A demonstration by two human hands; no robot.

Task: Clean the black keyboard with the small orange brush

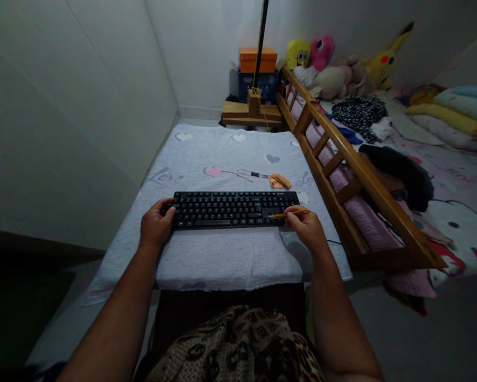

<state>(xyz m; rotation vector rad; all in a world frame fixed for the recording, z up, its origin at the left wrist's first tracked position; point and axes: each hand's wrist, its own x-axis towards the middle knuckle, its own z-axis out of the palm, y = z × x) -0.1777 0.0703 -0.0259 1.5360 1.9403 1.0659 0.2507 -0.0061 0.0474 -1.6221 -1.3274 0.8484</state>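
Note:
A black keyboard (234, 208) lies on a pale quilted cover (222, 254) printed with hearts. My left hand (155, 225) grips the keyboard's left end, fingers curled over its edge. My right hand (306, 227) rests at the keyboard's right end and pinches a thin orange stick-like tool (289, 214), whose tip lies over the keys of the number pad. Beyond the keyboard lie a wire key puller with a dark handle (246, 173) and a crumpled orange cloth (280, 181).
A wooden bed rail (341, 159) runs along the right of the cover, with a bed of clothes, pillows and plush toys (334, 69) behind it. A wooden stand with a pole (254, 103) and orange and blue boxes (258, 69) sit at the far wall. White walls close in on the left.

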